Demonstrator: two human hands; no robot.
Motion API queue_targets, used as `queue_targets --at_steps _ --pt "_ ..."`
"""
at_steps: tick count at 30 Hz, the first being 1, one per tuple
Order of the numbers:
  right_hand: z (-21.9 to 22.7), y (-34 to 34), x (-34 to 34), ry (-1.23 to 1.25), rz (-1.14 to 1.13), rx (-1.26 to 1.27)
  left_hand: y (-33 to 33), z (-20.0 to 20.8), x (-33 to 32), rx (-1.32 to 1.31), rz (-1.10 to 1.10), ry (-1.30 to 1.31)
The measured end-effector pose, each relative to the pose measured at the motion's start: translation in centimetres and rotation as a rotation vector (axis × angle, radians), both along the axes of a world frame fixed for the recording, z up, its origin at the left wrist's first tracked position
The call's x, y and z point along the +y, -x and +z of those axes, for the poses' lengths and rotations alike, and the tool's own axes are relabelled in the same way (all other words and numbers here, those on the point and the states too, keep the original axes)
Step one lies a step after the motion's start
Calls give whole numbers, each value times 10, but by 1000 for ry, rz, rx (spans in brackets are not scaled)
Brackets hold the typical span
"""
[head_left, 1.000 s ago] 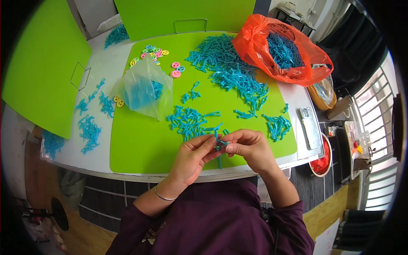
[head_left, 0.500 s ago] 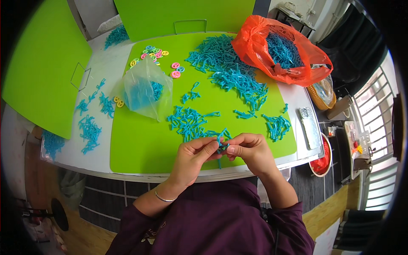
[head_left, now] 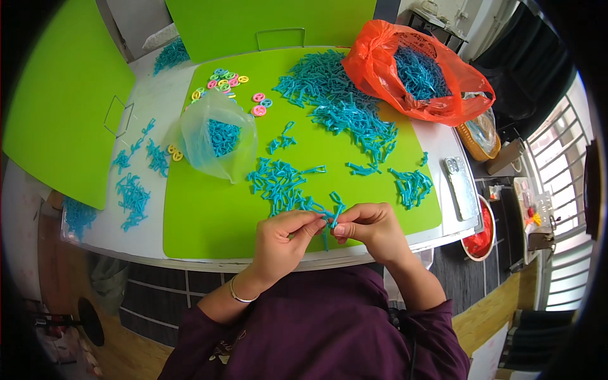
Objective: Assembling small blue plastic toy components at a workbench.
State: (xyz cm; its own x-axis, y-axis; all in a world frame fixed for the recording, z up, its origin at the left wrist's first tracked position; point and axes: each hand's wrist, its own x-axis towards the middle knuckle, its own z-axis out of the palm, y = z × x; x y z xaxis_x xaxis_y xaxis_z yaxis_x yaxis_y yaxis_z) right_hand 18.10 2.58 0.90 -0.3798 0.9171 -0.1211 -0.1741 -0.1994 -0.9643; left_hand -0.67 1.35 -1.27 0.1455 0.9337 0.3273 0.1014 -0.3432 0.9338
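Both hands meet above the near edge of the green board. My left hand (head_left: 283, 244) pinches a small blue plastic link (head_left: 325, 235) between thumb and fingertips. My right hand (head_left: 375, 232) grips another blue link (head_left: 337, 206), whose looped end sticks up above the fingers. The two links touch at the fingertips; whether they are joined is hidden. Just beyond my left hand lies a loose heap of the same blue links (head_left: 277, 182). A smaller heap (head_left: 411, 187) is to the right of my right hand.
A large pile of blue links (head_left: 332, 82) lies at the back beside a red plastic bag (head_left: 465, 104) of them. A translucent bag (head_left: 237, 168) also holds links. Colourful rings (head_left: 258, 111) lie behind it. A phone (head_left: 460, 187) rests at the right table edge.
My fingers have shifted slightly, and the looped link in my right hand now stands higher and clearer. The translucent bag's mouth gapes wider, showing more of its links.
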Motion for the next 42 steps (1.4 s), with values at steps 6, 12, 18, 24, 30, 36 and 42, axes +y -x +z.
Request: queue_targets --at_steps 6,12,18,24,30,36,42 --pt "-14 8 -12 -37 -62 35 3 -3 -2 20 -11 -3" --pt "-15 21 -20 -161 -157 13 -9 -4 -9 -214 -47 28" --pt "-13 20 -30 -267 -55 -113 8 1 -8 -305 -192 295" --pt "-2 3 -16 -440 -88 -372 30 2 -4 -172 -11 213" --pt "-13 -40 32 -899 -542 -1217 79 2 -3 -40 255 88" --pt "-8 -48 43 -895 -476 -1205 121 0 -3 -468 266 131" --pt "-7 -37 41 -951 -469 -1069 132 1 -15 -680 22 428"
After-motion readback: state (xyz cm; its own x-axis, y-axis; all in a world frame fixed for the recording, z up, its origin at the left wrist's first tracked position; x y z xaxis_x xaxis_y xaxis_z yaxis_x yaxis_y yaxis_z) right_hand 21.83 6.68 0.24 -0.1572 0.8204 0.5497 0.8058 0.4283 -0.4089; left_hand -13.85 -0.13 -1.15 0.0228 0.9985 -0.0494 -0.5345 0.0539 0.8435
